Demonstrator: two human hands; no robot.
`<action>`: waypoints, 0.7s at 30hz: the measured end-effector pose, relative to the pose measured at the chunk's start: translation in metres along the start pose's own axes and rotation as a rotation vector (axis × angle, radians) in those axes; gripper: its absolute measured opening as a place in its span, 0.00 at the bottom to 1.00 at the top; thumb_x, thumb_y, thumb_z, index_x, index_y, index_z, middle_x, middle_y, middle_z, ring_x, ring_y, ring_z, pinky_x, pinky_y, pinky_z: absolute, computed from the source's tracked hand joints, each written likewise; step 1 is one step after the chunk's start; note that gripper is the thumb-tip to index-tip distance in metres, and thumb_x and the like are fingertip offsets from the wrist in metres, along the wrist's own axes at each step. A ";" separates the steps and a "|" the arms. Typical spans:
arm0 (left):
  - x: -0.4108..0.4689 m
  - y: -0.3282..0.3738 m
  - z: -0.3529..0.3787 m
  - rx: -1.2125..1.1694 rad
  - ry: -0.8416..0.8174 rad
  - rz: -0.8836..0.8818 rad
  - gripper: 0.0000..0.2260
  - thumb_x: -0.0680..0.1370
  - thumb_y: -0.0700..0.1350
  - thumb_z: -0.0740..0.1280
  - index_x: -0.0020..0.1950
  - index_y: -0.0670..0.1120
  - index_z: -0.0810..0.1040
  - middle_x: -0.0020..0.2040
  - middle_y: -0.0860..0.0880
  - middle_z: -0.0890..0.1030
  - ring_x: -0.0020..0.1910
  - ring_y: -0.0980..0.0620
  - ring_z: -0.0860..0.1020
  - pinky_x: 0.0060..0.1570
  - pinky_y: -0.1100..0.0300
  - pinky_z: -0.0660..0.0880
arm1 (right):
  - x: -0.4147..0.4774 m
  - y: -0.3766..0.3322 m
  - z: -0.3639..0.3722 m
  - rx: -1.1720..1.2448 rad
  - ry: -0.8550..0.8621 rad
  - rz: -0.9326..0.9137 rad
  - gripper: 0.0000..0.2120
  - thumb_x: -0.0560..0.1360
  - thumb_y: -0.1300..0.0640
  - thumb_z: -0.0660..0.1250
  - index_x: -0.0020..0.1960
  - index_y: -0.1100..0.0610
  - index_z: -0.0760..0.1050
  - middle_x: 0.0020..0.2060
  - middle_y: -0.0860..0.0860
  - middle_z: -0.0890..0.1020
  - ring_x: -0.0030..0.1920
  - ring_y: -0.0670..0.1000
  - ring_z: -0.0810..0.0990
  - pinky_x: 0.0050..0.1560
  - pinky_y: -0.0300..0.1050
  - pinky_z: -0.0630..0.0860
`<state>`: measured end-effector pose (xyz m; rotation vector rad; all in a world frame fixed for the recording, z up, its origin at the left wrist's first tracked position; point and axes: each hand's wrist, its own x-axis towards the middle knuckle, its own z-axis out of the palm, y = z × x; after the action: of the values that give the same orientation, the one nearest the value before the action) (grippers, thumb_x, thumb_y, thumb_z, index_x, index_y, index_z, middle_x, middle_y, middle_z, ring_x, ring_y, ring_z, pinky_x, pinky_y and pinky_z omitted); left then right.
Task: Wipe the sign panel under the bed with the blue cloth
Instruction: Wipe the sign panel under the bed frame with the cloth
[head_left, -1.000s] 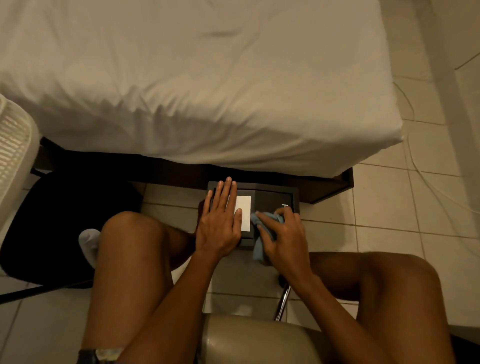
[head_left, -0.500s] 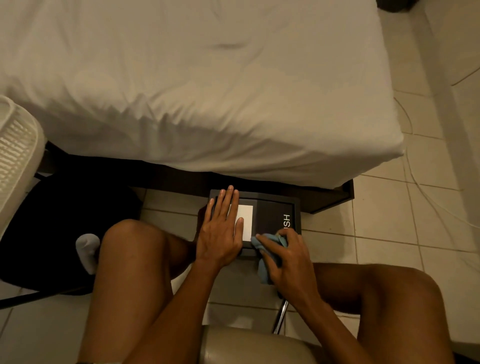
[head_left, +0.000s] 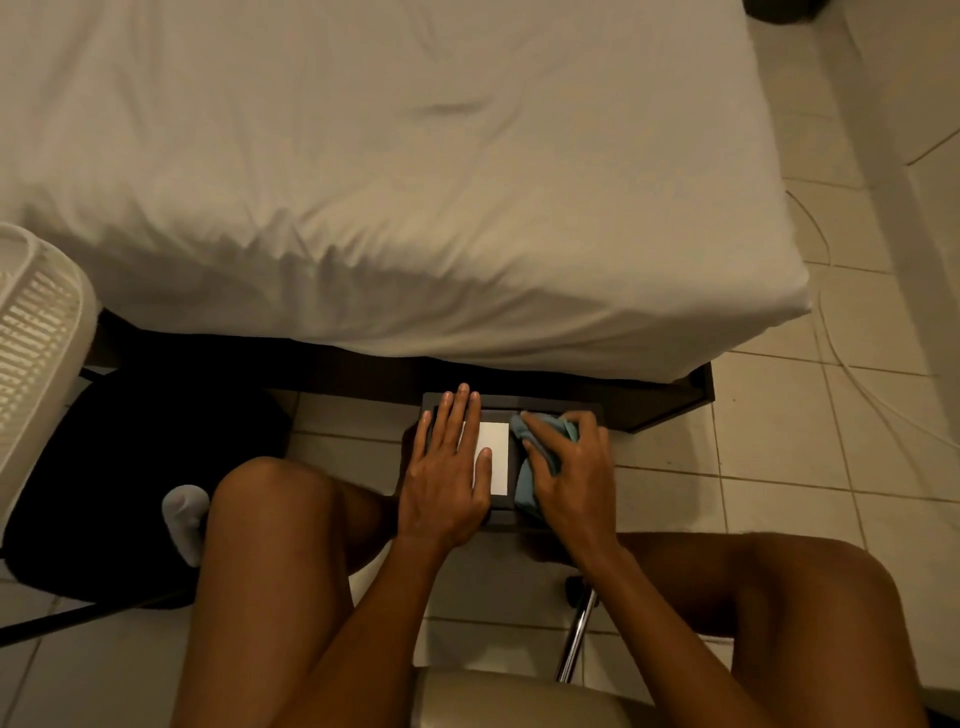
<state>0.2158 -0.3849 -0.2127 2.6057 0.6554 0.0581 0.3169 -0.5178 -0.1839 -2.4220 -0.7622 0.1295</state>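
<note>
A dark sign panel (head_left: 496, 402) with a white rectangle (head_left: 494, 457) lies on the tiled floor, half under the bed's edge. My left hand (head_left: 449, 467) lies flat on its left side, fingers spread, thumb on the white patch. My right hand (head_left: 569, 467) presses the blue cloth (head_left: 527, 486) onto the panel's right half and covers the lettering there. The cloth is bunched under my fingers.
The bed (head_left: 395, 171) with a white sheet overhangs the panel. A white fan (head_left: 31, 332) stands at left beside a dark chair (head_left: 130, 467). My knees flank the panel. A stool seat (head_left: 514, 699) and its metal leg (head_left: 576, 639) sit below. A cable (head_left: 831, 332) trails on the right.
My right hand has pushed the blue cloth away from me, from the panel's near edge up over its right half, hiding the lettering. The left hand has stayed flat on the panel.
</note>
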 end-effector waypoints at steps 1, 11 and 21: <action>0.000 0.000 0.000 -0.002 0.000 0.000 0.29 0.83 0.54 0.47 0.81 0.48 0.43 0.82 0.50 0.43 0.81 0.54 0.40 0.79 0.51 0.45 | -0.011 0.001 0.002 -0.001 -0.011 -0.014 0.21 0.73 0.54 0.72 0.65 0.47 0.75 0.56 0.55 0.72 0.56 0.50 0.69 0.50 0.44 0.73; -0.001 0.001 -0.001 0.012 0.017 0.006 0.29 0.83 0.53 0.49 0.81 0.48 0.44 0.82 0.50 0.44 0.81 0.53 0.42 0.79 0.49 0.48 | 0.018 -0.008 0.010 -0.023 0.049 -0.059 0.20 0.75 0.54 0.70 0.66 0.48 0.75 0.56 0.56 0.73 0.53 0.53 0.71 0.49 0.44 0.72; -0.001 0.002 0.001 0.024 0.008 -0.004 0.29 0.83 0.53 0.49 0.81 0.48 0.43 0.82 0.49 0.43 0.81 0.53 0.42 0.79 0.48 0.50 | 0.004 0.018 -0.006 -0.044 0.162 0.179 0.23 0.73 0.58 0.72 0.67 0.47 0.74 0.56 0.56 0.72 0.54 0.54 0.72 0.52 0.50 0.76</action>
<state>0.2155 -0.3871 -0.2125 2.6282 0.6679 0.0597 0.3311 -0.5304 -0.1891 -2.5037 -0.4797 -0.0140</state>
